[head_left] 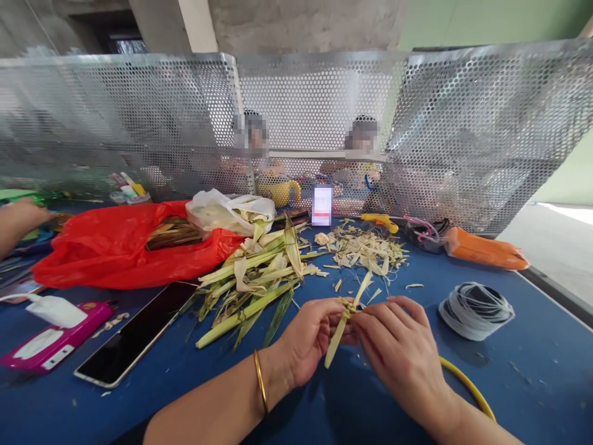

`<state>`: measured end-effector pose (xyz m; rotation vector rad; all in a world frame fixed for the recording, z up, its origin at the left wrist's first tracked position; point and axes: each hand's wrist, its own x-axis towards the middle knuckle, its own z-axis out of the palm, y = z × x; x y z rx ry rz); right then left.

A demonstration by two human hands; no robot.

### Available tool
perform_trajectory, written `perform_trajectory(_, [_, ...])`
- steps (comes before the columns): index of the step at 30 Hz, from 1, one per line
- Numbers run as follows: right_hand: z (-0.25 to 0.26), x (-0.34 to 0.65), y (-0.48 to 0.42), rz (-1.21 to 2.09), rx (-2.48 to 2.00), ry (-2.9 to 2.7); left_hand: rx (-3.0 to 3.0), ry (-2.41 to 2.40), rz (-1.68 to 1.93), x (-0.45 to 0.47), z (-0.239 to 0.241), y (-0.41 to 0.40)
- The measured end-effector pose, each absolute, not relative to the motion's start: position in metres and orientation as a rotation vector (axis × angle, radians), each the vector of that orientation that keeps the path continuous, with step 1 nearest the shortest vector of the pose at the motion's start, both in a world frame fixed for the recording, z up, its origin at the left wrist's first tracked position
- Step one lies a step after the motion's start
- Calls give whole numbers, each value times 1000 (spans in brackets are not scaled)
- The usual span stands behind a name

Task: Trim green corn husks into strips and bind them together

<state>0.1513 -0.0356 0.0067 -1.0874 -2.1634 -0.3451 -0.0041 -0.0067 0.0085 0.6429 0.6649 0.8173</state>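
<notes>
Between my two hands is a small piece made of pale green-yellow corn husk strips (338, 340), crossed near the fingertips. One strip points down toward me and another sticks up and away. My left hand (312, 337), with a gold bangle at the wrist, has its fingers closed on the piece from the left. From the right, the fingers of my right hand (396, 340) pinch it near the crossing. Just beyond lies a heap of husk scraps (370, 250). To the left is a pile of longer corn husks and stalks (254, 290).
A red plastic bag (115, 259), a phone (139, 334) and a magenta power strip (60, 340) lie left. Right are a spool of white string (475, 311), an orange packet (484, 248) and a yellow glue gun (382, 220). A perforated metal screen (315, 105) stands behind; another person's hand (23, 219) shows far left.
</notes>
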Motion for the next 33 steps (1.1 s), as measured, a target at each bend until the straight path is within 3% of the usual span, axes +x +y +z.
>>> perform_trajectory(19, [-3, 144, -36, -665, -661, -2665, 561, 759, 848, 2, 6, -9])
perform_trajectory(25, [3, 146, -35, -193, -997, -2199, 694, 831, 893, 0, 2, -7])
perform_trajectory(33, [-16, 153, -15, 852, -1450, -1483, 902, 859, 852, -1, 3, -7])
